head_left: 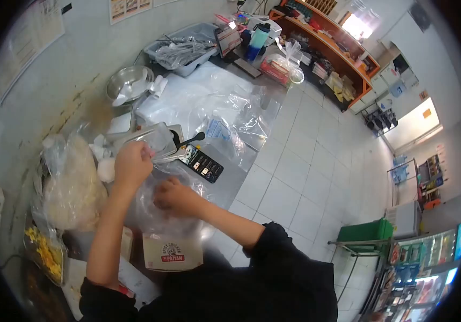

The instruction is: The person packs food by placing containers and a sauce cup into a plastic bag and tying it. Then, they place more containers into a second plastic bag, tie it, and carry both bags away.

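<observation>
My left hand is closed at the near edge of a clear plastic container, its fingertips partly hidden. That container lies tilted over a metal tray holding something dark, with a black spoon across its edge. Over a crumpled clear plastic bag, my right hand has its fingers curled in, apparently pinching the film; the fingertips are blurred. A phone with a lit screen rests right of the tray. Close to my body stands a printed cardboard box, below the bag.
A big bag of pale food and a tray of yellow pieces are at left. Plastic sheets, a metal bowl and a grey bin occupy the far side. Tiled floor lies right of the table.
</observation>
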### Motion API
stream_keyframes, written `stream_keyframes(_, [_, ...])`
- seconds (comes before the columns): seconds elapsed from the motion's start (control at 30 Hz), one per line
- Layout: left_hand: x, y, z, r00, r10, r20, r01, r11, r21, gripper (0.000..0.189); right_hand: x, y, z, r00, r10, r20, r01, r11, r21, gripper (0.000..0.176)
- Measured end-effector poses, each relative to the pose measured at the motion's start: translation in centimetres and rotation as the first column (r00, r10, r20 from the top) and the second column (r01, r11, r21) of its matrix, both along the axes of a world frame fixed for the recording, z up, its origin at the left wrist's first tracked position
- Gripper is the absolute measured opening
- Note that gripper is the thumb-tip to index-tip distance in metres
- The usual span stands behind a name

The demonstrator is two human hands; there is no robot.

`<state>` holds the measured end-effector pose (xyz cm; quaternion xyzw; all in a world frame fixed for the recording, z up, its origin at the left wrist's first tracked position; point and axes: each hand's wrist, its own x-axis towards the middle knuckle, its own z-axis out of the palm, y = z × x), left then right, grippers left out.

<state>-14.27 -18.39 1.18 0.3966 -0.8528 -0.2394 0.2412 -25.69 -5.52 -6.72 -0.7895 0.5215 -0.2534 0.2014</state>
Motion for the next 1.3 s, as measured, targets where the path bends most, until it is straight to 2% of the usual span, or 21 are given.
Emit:
stream_keyframes(0.07, [-0.1, -0.2, 0.5, 0.94, 0.02, -0.342, -0.041, 0.998, -0.056, 0.015, 0.3, 0.7, 1.0, 0.998, 0.04, 0.043, -0.04, 0.999, 0.003, 0.037])
stream_keyframes(0.17, [-0.2, 2.0, 3.7, 0.927, -0.014, -0.376, -0.033, 0.993, -0.117, 0.011, 0.8, 0.5, 1.5, 0.997, -0.058, 0.048, 0.051, 0.987, 0.15, 0.04])
stream_keyframes(0.27, [0.9, 2.3, 4.7, 0.927, 0.024, -0.374, -0.134, 0.953, -0.272, 0.01, 0.3, -0.1, 0.6, 0.998, -0.046, 0.034, 0.04, 0.986, 0.161, 0.043])
stream_keyframes(0.3, [1.4, 2.6, 5.7, 0.932, 0.02, -0.363, -0.119, 0.96, -0.254, 0.012, 0.2, -0.7, -1.3, 0.999, -0.023, 0.032, 0.019, 0.995, 0.097, 0.045])
stream_keyframes(0.33, [1.7, 2.7, 6.6, 0.939, 0.025, -0.344, -0.111, 0.966, -0.232, 0.014, -0.1, -0.9, -1.4, 0.997, -0.025, 0.068, 0.014, 0.986, 0.166, 0.044])
stream_keyframes(0.4, [2.3, 2.6, 7.2, 0.971, 0.048, -0.233, -0.113, 0.955, -0.275, 0.015, -0.4, -0.5, -1.3, 0.99, -0.041, 0.136, 0.018, 0.986, 0.165, 0.047])
stream_keyframes(0.43, [2.5, 2.3, 6.9, 0.971, 0.023, -0.238, -0.093, 0.953, -0.288, 0.016, -0.8, -0.1, 0.3, 0.996, 0.04, 0.076, -0.054, 0.978, 0.203, 0.043])
stream_keyframes(0.47, [2.7, 1.9, 6.6, 0.967, -0.006, -0.253, -0.075, 0.949, -0.306, 0.017, -0.4, 0.9, 1.8, 0.977, 0.004, -0.211, 0.022, 0.993, 0.118, 0.037])
stream_keyframes(0.53, [3.4, 1.8, 6.8, 0.982, 0.078, -0.173, -0.106, 0.982, -0.156, 0.017, -1.2, 1.2, 5.9, 0.993, 0.121, -0.009, -0.11, 0.928, 0.356, 0.033])
stream_keyframes(0.6, [4.0, 1.5, 6.8, 0.972, 0.127, -0.195, -0.148, 0.984, -0.095, 0.023, -1.0, 2.2, 15.2, 0.99, 0.102, -0.094, -0.009, 0.726, 0.688, 0.03])
stream_keyframes(0.67, [4.5, 1.4, 5.8, 0.94, 0.155, -0.304, -0.196, 0.975, -0.109, 0.033, -2.7, 4.6, 14.8, 0.96, 0.274, -0.061, -0.206, 0.834, 0.512, 0.026])
stream_keyframes(0.8, [4.9, 1.1, 4.3, 0.897, 0.075, -0.436, -0.142, 0.982, -0.124, 0.029, -4.6, 5.6, 15.2, 0.884, 0.404, -0.236, -0.33, 0.896, 0.296, 0.025])
stream_keyframes(0.87, [3.9, 1.9, 4.3, 0.88, 0.002, -0.475, -0.108, 0.974, -0.197, 0.027, -5.0, 4.7, 17.1, 0.924, 0.382, -0.024, -0.38, 0.923, 0.061, 0.028])
stream_keyframes(0.9, [3.0, 3.0, 4.4, 0.868, -0.027, -0.495, -0.052, 0.988, -0.144, 0.024, -5.2, 4.0, 18.1, 0.918, 0.388, 0.086, -0.384, 0.921, -0.057, 0.03])
stream_keyframes(0.93, [1.9, 4.3, 4.6, 0.854, -0.053, -0.518, 0.003, 0.995, -0.097, 0.022, -5.4, 3.4, 18.5, 0.929, 0.369, 0.005, -0.366, 0.923, -0.118, 0.032])
stream_keyframes(1.03, [1.4, 6.4, 5.7, 0.881, -0.039, -0.472, 0.13, 0.978, 0.162, 0.021, -4.9, 1.9, 18.4, 0.932, 0.252, 0.26, -0.254, 0.967, -0.027, 0.038])
stream_keyframes(1.07, [1.7, 6.6, 6.0, 0.9, -0.027, -0.436, 0.157, 0.951, 0.266, 0.024, -5.4, 1.2, 18.1, 0.924, 0.317, 0.213, -0.317, 0.948, -0.035, 0.046])
stream_keyframes(1.17, [3.1, 5.2, 4.3, 0.816, -0.124, -0.564, 0.271, 0.945, 0.185, 0.028, -5.9, 0.8, 17.0, 0.76, 0.351, 0.547, -0.474, 0.875, 0.097, 0.049])
stream_keyframes(1.2, [4.1, 4.7, 4.7, 0.818, -0.148, -0.555, 0.322, 0.919, 0.229, 0.031, -6.3, 0.8, 18.3, 0.8, 0.381, 0.463, -0.503, 0.847, 0.172, 0.048])
stream_keyframes(1.27, [6.0, 4.6, 5.2, 0.821, -0.192, -0.537, 0.421, 0.84, 0.343, 0.038, -7.1, 0.5, 19.9, 0.769, 0.507, 0.39, -0.561, 0.827, 0.031, 0.047])
stream_keyframes(1.3, [6.2, 4.4, 5.5, 0.829, -0.192, -0.526, 0.38, 0.883, 0.276, 0.04, -7.1, 0.4, 20.3, 0.749, 0.559, 0.354, -0.59, 0.807, -0.027, 0.047])
